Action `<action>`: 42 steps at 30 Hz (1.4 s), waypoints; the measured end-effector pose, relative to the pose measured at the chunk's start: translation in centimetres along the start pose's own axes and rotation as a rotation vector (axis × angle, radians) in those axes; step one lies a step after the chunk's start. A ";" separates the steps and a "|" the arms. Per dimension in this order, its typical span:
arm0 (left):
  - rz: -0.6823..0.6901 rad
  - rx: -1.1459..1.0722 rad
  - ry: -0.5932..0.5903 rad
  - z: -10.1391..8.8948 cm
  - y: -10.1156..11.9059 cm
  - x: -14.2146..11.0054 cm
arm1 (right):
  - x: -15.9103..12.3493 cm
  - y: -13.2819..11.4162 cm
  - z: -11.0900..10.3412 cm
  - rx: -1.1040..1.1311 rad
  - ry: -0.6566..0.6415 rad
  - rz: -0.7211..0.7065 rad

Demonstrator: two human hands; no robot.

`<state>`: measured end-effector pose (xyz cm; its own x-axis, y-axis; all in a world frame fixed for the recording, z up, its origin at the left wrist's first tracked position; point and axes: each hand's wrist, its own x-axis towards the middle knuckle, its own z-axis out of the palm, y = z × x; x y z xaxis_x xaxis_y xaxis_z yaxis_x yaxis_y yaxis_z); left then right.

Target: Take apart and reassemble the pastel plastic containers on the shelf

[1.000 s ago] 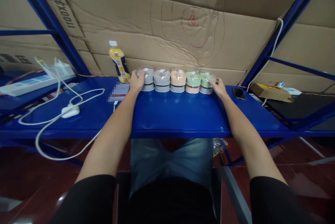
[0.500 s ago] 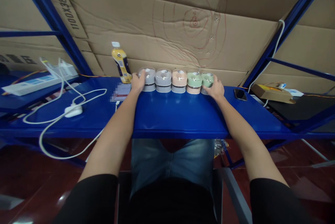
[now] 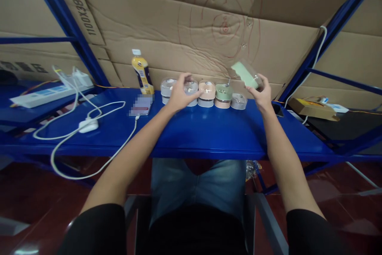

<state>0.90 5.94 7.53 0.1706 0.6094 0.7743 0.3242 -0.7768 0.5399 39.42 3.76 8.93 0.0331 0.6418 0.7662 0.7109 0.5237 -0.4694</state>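
Note:
My right hand (image 3: 263, 92) grips a small light-green box with a clear lid (image 3: 245, 76), tilted on its side above the right end of a row of similar boxes. A single grey box (image 3: 239, 101) sits beneath it on the blue table. To its left stands a stack with a green box (image 3: 223, 92) over a peach one, then a peach box (image 3: 207, 89) over a grey one. My left hand (image 3: 180, 96), thumb and fingers apart, hovers before a grey stack (image 3: 192, 86), partly hiding it. Another grey stack (image 3: 167, 87) ends the row.
A yellow drink bottle (image 3: 142, 72) stands left of the row, behind a flat pixelated item (image 3: 141, 106) with a white cable. A white charger (image 3: 88, 125) lies farther left. At right are a dark phone (image 3: 278, 110) and an opened carton (image 3: 312, 109). Cardboard (image 3: 143, 20) backs the table.
My right hand has lifted the green box off the rightmost stack and tipped it. My left hand has left the leftmost stack and moved right along the row.

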 end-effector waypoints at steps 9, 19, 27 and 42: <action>-0.196 -0.222 -0.617 -0.3 0.5 -3.9 | -5.0 -7.2 5.0 0.442 -0.876 -0.038; -0.172 -0.013 -0.568 2.7 0.3 -6.5 | -6.9 -9.3 7.6 -0.012 -0.679 -0.185; 0.024 0.053 -0.588 2.1 0.6 -6.7 | -4.7 -5.1 4.2 0.041 -0.554 0.002; -0.250 0.258 -0.526 -4.1 -0.9 -2.9 | -3.2 -1.4 0.3 -0.020 -0.785 0.173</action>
<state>-3.68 4.26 6.15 0.4740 0.8149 0.3337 0.6157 -0.5776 0.5359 38.10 1.10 7.02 -0.3545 0.9234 0.1473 0.7537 0.3754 -0.5394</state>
